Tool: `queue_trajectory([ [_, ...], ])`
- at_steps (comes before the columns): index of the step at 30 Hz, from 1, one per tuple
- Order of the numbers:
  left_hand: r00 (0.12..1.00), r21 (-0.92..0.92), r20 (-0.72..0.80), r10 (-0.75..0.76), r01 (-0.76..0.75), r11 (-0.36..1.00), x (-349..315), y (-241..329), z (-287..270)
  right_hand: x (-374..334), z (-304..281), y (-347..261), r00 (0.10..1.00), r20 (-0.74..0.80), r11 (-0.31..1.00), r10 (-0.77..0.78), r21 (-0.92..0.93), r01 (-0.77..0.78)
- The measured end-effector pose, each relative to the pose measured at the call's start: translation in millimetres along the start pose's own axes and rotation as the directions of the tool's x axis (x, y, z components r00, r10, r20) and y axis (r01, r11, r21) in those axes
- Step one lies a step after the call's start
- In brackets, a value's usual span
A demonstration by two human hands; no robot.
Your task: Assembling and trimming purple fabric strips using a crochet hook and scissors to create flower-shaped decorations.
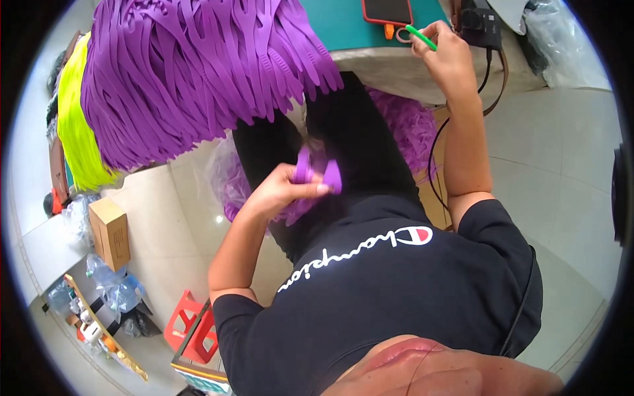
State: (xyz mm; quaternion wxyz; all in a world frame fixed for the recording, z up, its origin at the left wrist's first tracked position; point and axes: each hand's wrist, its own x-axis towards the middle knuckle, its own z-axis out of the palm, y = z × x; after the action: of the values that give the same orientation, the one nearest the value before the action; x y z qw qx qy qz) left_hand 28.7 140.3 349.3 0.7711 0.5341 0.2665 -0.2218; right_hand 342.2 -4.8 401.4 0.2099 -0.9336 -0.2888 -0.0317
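My left hand (pixel 282 190) is closed over my lap, pinching a bent purple strip (pixel 332 177) of soft, rubbery-looking material. At the far right, over the table edge, the fingers of my right hand (pixel 450 61) close around a slim green-handled tool (pixel 421 37). A ring (pixel 403 35) shows beside that tool, and I cannot tell whether they are joined. To the left on the table lies a large heap of long purple strips (pixel 205 72), hanging over the near edge.
Bright yellow strips (pixel 76 125) hang left of the heap. A red-cased phone (pixel 387 10) and a black device (pixel 479 26) with a cable lie on the green table (pixel 343 26). Below are bags of purple pieces (pixel 409 129), a cardboard box (pixel 109 231) and a red stool (pixel 191 327).
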Motion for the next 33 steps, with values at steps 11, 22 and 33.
queue_trajectory([
  [11,0.709,-0.094,-0.418,0.568,-0.656,0.749,0,41,76,5,-8,-24,0.999,-0.041,0.995,-0.036,-0.1,0.032],
  [22,0.375,0.312,-0.613,0.695,-0.694,0.649,-1,32,88,-13,-18,38,0.961,0.029,0.956,-0.276,-0.092,0.277],
  [33,0.735,-0.434,-0.517,0.439,-0.667,0.605,0,33,71,-92,-8,-3,0.373,0.603,0.073,-0.705,0.585,-0.808],
])
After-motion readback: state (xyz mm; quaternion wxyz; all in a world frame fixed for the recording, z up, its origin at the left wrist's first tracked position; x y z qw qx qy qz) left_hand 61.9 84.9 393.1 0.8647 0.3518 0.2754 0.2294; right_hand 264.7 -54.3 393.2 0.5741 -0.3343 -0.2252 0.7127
